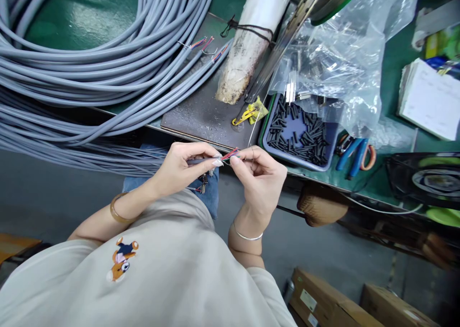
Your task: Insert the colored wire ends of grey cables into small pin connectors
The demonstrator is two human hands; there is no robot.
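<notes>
Between thumb and fingers, my left hand [190, 166] pinches a grey cable [196, 161] close to its stripped end. Thin coloured wires [230, 153], red, green and others, fan out from that end. My right hand [260, 174] has thumb and index finger pressed together on these wires; which strands they grip is too small to tell. Both hands are nearly touching, just off the table's front edge. Below the left hand, small metal connectors [204, 181] on cable ends lie over my lap.
Large coils of grey cable [108, 63] fill the left side. A dark board [201, 116] lies at the table edge, near a soldering iron stand and wrapped roll [247, 39]. On the right are a tray [287, 159] of black tubes, pliers [355, 157], a plastic bag [345, 68] and paper [429, 97].
</notes>
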